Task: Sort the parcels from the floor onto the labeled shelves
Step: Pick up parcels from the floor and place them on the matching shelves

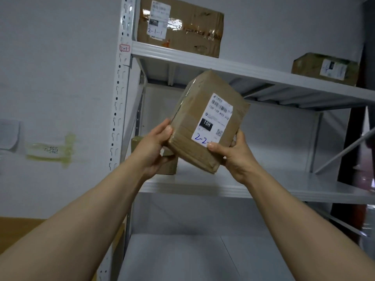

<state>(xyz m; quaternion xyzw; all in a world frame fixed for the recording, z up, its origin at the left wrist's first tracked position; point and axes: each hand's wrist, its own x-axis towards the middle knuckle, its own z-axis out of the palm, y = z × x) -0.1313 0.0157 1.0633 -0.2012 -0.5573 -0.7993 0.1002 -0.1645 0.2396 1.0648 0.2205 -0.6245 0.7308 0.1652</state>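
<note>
held parcel (207,122): "15H", "2-2-" | top-shelf box (180,27): "2-1-1" | upright tag (124,48): "2-1"

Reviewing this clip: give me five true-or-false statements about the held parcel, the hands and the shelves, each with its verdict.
1. Both hands hold the parcel. True: the left hand and right hand each have a grip on its lower end.
2. The parcel rests on the middle shelf. False: it is held tilted in the air in front of the middle shelf.
3. Its label has a handwritten code starting 2-2. True.
4. The top shelf is bare. False: the top shelf carries a large box marked 2-1-1 and a smaller box to the right.
5. A red-outlined tag sits on the upright at top-shelf level. True.
</note>
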